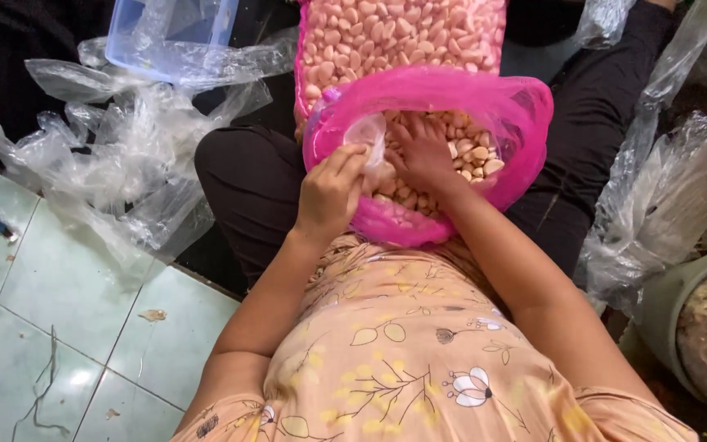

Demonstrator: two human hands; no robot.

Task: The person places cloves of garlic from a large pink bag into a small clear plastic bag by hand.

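Peeled garlic cloves (468,155) fill a pink mesh sack (525,102) at upper centre, resting on the lap. The right hand (423,155) lies spread and buried among them, seemingly scooping, while the left hand (330,192) pinches a small clear bag (367,135) at the sack's rim (mouth barely open). Filling likely needs that bag held wider; crumpled plastic sheets (124,164) crowd the left, a bucket (673,315) the right.
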